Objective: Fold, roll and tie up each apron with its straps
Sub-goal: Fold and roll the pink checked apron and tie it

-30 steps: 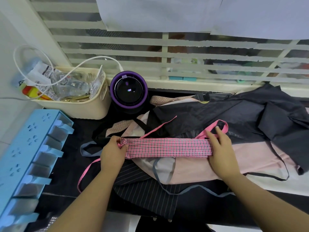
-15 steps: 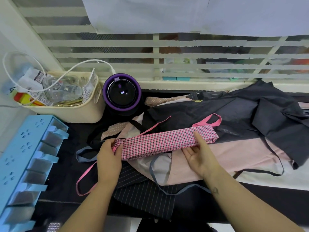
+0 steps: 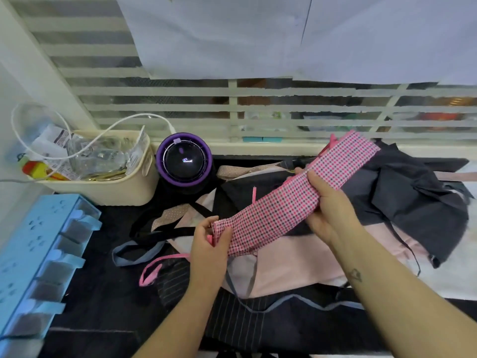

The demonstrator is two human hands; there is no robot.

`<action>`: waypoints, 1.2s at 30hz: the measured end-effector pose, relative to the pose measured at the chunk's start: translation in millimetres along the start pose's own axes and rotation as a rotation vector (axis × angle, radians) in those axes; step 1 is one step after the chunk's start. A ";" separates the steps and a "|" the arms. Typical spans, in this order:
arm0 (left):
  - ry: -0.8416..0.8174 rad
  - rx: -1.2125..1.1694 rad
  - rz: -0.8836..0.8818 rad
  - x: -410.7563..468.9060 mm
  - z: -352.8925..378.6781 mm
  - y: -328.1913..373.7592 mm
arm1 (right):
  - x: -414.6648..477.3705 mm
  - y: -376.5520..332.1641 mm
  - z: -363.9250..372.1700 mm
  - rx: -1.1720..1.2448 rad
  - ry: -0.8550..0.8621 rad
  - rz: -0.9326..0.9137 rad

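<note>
Pink checked cotton, folded into a long narrow strip: the apron (image 3: pixel 291 202) hangs slantwise in the air above the heap of other aprons (image 3: pixel 413 202). The left hand (image 3: pixel 209 249) pinches its near end, and the right hand (image 3: pixel 327 210) curls round its middle. It looks light, soft and floppy, so I'd start rolling from the pinched end, layers pressed tight.

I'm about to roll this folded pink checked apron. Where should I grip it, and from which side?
Likely the narrow lower-left end of the checked apron, from the left, where the left hand pinches it. Being a long flat strip, it rolls best from a short end; the right hand holds its middle.
</note>
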State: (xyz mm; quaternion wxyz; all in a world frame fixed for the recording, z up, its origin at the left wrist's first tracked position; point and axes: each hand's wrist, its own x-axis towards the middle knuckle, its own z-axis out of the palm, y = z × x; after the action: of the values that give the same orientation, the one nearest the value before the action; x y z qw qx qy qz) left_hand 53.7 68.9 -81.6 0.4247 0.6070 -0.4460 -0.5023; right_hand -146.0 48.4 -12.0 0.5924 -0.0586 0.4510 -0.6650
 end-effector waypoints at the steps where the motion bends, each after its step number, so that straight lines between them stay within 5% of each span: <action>1: -0.037 -0.102 -0.103 2.8 5.7 4.3 | -0.4 -15.4 5.6 0.007 -0.018 -0.049; 3: -0.136 -0.250 -0.257 8.4 18.1 16.4 | -5.7 -49.3 17.7 -0.037 -0.060 -0.155; 7: -0.238 -0.077 -0.292 16.2 21.3 37.3 | -21.8 -106.8 44.1 -0.123 -0.220 -0.304; 12: -0.106 0.002 0.214 23.2 14.8 110.9 | -46.3 -149.9 66.7 -0.346 -0.437 -0.340; 16: -0.618 0.079 0.446 15.4 27.1 193.3 | -60.3 -154.4 80.0 -0.414 -0.544 -0.249; 19: -0.953 0.191 0.375 6.8 44.7 227.2 | -66.0 -152.1 86.3 -0.407 -0.624 -0.188; 23: -1.097 0.103 0.158 8.3 57.2 228.9 | -67.4 -155.2 87.3 -0.493 -0.707 -0.198; 28: -1.060 -0.159 -0.008 14.0 64.8 234.3 | -59.8 -162.6 94.4 -0.675 -0.705 -0.289; 36: -1.001 -0.075 -0.063 31.0 68.7 251.7 | -52.2 -181.8 104.4 -0.815 -0.690 -0.439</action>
State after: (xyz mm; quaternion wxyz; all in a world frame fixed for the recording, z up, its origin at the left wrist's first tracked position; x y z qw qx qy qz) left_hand -40.1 -26.6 144.6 0.1649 0.2893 -0.5580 -0.7601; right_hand -200.5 17.1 194.7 0.4828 -0.5880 0.4287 -0.4872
